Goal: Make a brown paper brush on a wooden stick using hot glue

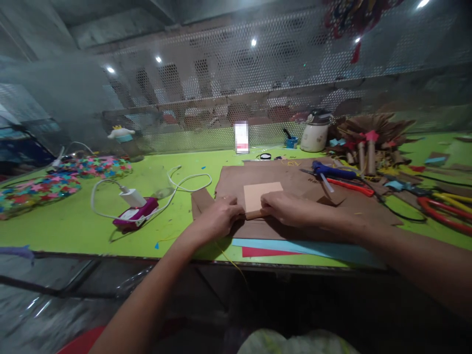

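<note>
A small light-tan paper piece lies on a large brown paper sheet, its near edge folded up in a narrow strip. My left hand is closed at the piece's near left corner, fingers gripping the edge. On the right part of the same piece, my right hand presses with its fingers curled together and holds the edge. Both fingertips partly hide the fold. Beside my left hand is a folded brown paper scrap. Light-blue paper and red paper stick out under the brown sheet's near side.
A blue glue gun and red-handled tool lie right of the hands, with red scissors farther right. A purple power strip with a white cable, colourful paper stars, a white jar and brown paper crafts surround them.
</note>
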### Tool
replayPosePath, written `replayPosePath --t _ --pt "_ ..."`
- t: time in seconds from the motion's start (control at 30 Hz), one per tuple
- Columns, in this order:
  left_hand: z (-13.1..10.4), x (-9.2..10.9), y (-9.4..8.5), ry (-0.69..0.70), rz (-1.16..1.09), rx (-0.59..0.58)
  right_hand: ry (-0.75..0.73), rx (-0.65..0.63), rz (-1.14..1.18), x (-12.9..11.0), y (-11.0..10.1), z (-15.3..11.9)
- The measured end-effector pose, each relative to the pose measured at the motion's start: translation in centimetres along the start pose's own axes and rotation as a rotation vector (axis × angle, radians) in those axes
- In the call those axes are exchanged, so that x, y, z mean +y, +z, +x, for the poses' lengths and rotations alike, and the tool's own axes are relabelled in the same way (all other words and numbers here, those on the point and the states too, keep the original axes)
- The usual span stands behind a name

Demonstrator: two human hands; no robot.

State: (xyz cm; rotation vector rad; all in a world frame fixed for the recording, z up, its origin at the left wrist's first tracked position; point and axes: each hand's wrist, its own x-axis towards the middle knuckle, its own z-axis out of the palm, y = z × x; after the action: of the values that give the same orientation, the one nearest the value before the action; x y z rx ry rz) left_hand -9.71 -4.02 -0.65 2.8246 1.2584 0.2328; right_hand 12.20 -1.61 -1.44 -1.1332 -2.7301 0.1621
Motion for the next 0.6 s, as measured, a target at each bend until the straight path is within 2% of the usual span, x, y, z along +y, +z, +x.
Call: replayPosePath --t 0.2,0.4,0.6 --pt "-0.3 0.8 0.3 -0.024 0.001 0.054 0.063 -0.097 0.071 0.1 -0.9 1.3" --pt "-0.4 1.1 0.7 -0.044 0.031 0.093 0.030 -0.201 0.068 0.1 -1.7 2.1" --pt "-0.6 1.3 0.8 -0.046 -0.022 0.085 0.029 -0.223 0.083 -0.1 -2.0 2.1"
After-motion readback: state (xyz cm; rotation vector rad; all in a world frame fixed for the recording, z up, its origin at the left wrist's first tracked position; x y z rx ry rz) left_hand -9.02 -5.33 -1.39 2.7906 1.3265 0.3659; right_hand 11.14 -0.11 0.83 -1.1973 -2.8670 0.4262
